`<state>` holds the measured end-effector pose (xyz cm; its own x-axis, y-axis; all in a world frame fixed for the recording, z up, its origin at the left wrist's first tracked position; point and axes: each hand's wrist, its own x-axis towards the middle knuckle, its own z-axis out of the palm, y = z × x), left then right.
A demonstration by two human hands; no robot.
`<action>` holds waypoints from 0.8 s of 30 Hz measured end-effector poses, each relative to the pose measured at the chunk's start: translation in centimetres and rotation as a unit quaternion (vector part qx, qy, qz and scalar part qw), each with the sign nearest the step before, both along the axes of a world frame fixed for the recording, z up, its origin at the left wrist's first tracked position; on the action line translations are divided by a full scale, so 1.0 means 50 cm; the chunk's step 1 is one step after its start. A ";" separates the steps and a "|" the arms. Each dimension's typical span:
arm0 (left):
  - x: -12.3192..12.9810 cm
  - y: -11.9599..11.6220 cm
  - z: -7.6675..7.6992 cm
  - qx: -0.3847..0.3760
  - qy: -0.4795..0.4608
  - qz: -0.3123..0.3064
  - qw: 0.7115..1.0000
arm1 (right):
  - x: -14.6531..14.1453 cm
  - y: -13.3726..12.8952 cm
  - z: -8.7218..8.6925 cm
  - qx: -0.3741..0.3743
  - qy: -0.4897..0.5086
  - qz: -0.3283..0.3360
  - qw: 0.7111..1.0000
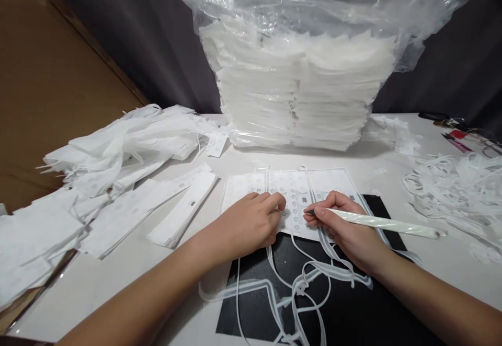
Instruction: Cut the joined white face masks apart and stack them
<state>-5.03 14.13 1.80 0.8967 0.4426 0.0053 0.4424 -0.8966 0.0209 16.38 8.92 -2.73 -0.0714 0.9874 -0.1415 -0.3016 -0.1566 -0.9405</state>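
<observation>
A white printed sheet (292,189) with rows of round and square cut-outs lies partly over a black mat (259,309). My left hand (261,215) rests on the sheet's left part with curled fingers; whatever they may pinch is hidden. In my right hand (341,220) is a pen-shaped tool (380,224) with a pearly white twisted handle. Its dark tip points left, close to a small square cut-out, and the exact contact cannot be made out. Thin white waste strips (301,283) trail from the sheet's near edge over the mat.
A tall stack of white sheets (294,90) in clear plastic stands behind. At left lie white sheet pieces (125,147) and a narrow stack (184,210). Tangled strips (458,184) are heaped at right, with pink-handled tweezers (457,142) beyond. Cardboard (50,74) borders the left side.
</observation>
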 end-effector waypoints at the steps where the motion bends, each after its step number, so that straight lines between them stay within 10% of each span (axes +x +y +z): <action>1: -0.002 0.002 -0.003 -0.008 -0.008 0.002 1.000 | -0.001 -0.003 0.001 0.004 -0.014 0.007 1.000; 7: -0.004 0.009 -0.015 -0.045 -0.029 0.021 0.998 | -0.008 -0.026 0.018 0.103 -0.257 0.057 0.959; 15: -0.040 0.043 0.009 -0.013 -0.018 0.087 0.996 | -0.001 -0.048 0.004 0.406 -0.459 0.179 0.769; 24: -0.025 0.015 0.014 -0.159 -0.100 -0.029 0.982 | 0.004 -0.047 0.002 0.405 -0.475 0.200 0.755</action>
<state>-6.29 14.88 2.50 0.9157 0.3983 0.0535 0.3490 -0.8542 0.3854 16.57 6.57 -2.61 -0.6327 0.7037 0.3234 0.4880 0.6865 -0.5391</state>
